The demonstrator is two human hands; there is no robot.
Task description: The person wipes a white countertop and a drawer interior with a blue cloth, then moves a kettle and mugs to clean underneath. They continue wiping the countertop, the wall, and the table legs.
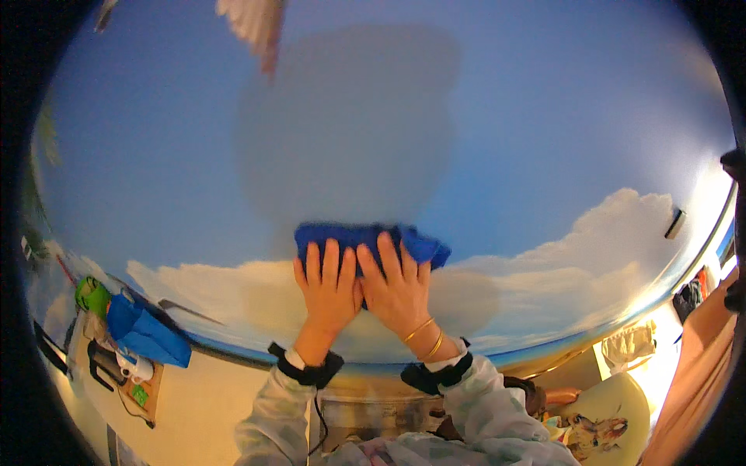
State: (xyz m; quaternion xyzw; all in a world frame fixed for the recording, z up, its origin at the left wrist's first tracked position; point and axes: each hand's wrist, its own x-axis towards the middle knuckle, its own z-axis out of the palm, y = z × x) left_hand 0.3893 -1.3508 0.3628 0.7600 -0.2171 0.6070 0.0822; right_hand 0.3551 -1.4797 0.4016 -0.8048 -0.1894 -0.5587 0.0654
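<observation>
A folded blue cloth (349, 234) lies flat against a wall painted with sky and clouds (524, 175). My left hand (329, 291) presses on the cloth's left part with fingers spread and pointing up. Beside it my right hand (399, 291), with gold bangles at the wrist, presses on the right part, where a loose fold of cloth stands up over the fingers. The two hands touch at the thumbs. The palms' contact with the cloth is hidden.
At the lower left, a small wooden table (152, 396) holds a blue bag (154, 338), a green item (93, 296) and a white cup (137, 368). A pale chair back with a deer print (623, 408) and a peach curtain (693, 373) are at the lower right.
</observation>
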